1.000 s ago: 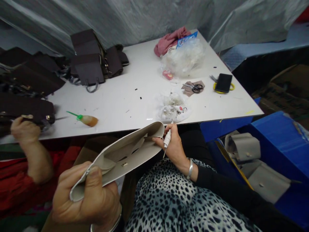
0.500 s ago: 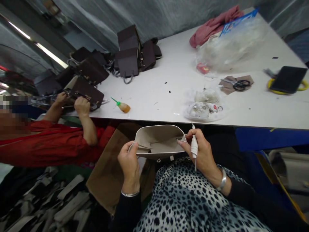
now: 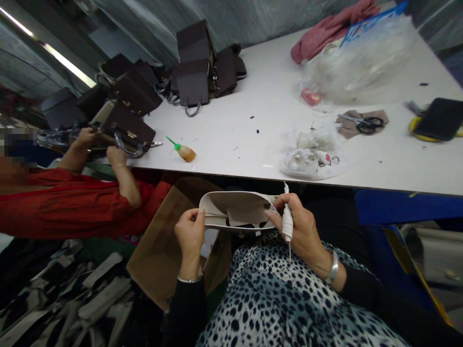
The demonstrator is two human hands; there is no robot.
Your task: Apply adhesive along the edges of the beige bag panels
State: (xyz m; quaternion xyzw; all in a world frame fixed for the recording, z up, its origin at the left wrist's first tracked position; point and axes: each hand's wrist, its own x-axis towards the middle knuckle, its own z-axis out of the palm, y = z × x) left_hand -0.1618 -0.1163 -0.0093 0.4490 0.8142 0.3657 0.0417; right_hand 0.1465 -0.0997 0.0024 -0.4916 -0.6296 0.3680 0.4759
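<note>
A beige handbag [image 3: 231, 197] is held in front of my lap, its mouth open towards me and its inner pocket showing. My left hand [image 3: 190, 236] pinches its left rim between thumb and fingers. At the right end, my right hand [image 3: 304, 231] grips the bag's edge, with the thumb just inside the mouth. The same hand also holds a slim tool with a white-wrapped handle [image 3: 288, 224]; a thin metal shaft sticks out below. The tool's tip points up towards the table edge. The bag's underside is mostly hidden.
On the white table [image 3: 224, 144] are dark handbags [image 3: 191, 79], a glue bottle [image 3: 186, 152], plastic bags [image 3: 314, 154], scissors [image 3: 367, 124] and a black pad [image 3: 439, 118]. A cardboard box [image 3: 155, 260] stands below. At left, a co-worker's hands [image 3: 117, 156] are at a dark bag.
The handbag's rim has tilted and its mouth looks flatter, with dark gaps showing inside. Both hands keep their hold. The view has shifted slightly, and the co-worker's hands have moved on the dark bag.
</note>
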